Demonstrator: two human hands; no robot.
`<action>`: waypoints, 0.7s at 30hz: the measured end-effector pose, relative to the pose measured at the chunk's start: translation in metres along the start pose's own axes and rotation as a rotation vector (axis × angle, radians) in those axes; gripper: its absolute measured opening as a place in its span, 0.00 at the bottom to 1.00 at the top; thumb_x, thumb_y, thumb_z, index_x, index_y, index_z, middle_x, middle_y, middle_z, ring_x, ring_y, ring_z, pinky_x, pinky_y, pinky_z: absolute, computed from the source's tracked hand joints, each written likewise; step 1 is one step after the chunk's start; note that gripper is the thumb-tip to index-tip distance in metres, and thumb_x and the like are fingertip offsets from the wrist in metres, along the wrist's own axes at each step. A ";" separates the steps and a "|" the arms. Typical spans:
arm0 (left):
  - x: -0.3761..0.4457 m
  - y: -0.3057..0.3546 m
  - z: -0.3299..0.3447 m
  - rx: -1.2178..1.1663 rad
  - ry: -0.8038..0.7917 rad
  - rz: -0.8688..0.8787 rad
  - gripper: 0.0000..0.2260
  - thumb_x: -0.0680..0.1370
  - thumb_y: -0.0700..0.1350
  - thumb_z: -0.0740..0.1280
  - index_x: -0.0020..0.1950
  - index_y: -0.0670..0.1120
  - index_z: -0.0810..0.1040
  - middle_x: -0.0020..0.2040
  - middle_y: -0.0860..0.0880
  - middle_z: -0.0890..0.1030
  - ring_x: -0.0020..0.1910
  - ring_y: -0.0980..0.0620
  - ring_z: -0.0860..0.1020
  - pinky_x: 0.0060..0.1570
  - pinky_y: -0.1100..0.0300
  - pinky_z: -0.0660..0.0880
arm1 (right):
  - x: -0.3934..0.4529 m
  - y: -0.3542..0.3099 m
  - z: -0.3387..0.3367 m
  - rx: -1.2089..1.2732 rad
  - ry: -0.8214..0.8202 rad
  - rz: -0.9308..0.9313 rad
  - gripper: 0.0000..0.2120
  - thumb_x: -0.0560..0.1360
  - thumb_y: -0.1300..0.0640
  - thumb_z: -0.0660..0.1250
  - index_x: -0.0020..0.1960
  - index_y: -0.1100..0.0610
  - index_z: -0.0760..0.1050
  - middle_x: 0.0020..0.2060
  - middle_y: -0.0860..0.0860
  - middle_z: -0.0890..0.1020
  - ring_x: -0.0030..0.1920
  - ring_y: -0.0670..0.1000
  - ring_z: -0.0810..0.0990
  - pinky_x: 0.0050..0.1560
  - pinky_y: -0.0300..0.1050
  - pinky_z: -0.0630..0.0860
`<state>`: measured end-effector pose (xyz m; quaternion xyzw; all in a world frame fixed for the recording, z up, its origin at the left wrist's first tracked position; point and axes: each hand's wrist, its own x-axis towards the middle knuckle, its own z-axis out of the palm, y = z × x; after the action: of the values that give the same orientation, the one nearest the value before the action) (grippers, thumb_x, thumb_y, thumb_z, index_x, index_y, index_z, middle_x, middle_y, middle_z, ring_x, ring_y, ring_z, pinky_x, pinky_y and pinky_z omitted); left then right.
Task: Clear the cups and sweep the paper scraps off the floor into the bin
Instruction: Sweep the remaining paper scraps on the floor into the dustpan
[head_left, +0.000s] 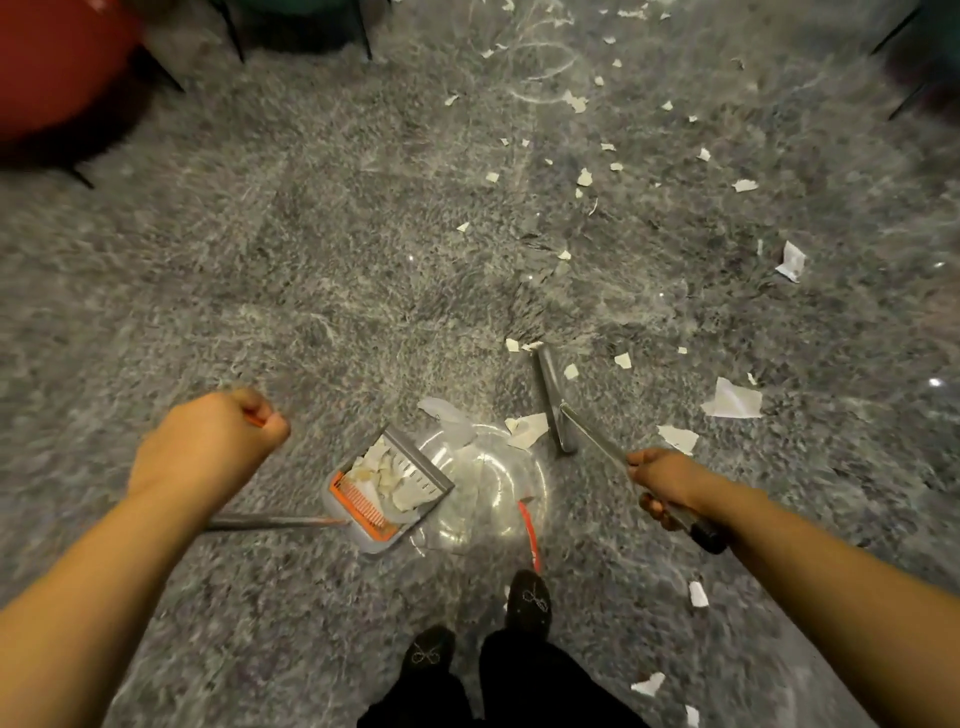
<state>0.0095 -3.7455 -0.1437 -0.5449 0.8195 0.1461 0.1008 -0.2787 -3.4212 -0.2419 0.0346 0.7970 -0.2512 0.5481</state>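
Observation:
My left hand (208, 441) grips the top of the long handle of a grey dustpan (389, 493) with an orange comb, which holds a pile of paper scraps. My right hand (662, 480) grips the metal pole of a broom whose grey head (556, 397) rests on the carpet to the right of the pan. A clear plastic bag (488, 488) with a red drawstring lies flat beside the pan. White paper scraps (732, 400) are scattered over the grey carpet, mostly to the right and far ahead.
A red chair (57, 67) stands at the far left, with dark chair legs at the top (234, 31) and top right (904, 98). My two dark shoes (527, 597) stand just behind the bag. The left half of the carpet carries few scraps.

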 end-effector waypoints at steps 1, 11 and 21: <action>0.002 0.001 0.002 -0.002 -0.004 -0.001 0.10 0.75 0.56 0.68 0.36 0.54 0.74 0.37 0.46 0.77 0.39 0.43 0.75 0.39 0.55 0.72 | 0.004 -0.008 0.001 -0.039 -0.004 -0.012 0.13 0.82 0.62 0.54 0.65 0.63 0.68 0.25 0.55 0.66 0.21 0.50 0.63 0.23 0.35 0.62; 0.015 0.003 0.003 0.012 0.044 -0.037 0.07 0.76 0.55 0.66 0.43 0.54 0.79 0.47 0.44 0.83 0.48 0.40 0.80 0.46 0.53 0.75 | 0.030 -0.070 0.045 -0.331 -0.121 -0.073 0.08 0.81 0.63 0.55 0.56 0.61 0.71 0.26 0.55 0.69 0.21 0.49 0.66 0.21 0.36 0.65; 0.022 -0.006 0.003 0.010 0.023 -0.041 0.07 0.77 0.54 0.64 0.43 0.53 0.78 0.43 0.48 0.82 0.43 0.43 0.77 0.41 0.57 0.71 | 0.031 -0.081 0.107 -0.558 -0.249 -0.131 0.12 0.81 0.60 0.54 0.63 0.53 0.66 0.33 0.55 0.73 0.23 0.48 0.70 0.20 0.35 0.67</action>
<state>0.0068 -3.7656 -0.1541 -0.5629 0.8099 0.1335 0.0969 -0.2261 -3.5460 -0.2695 -0.1995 0.7625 -0.0599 0.6126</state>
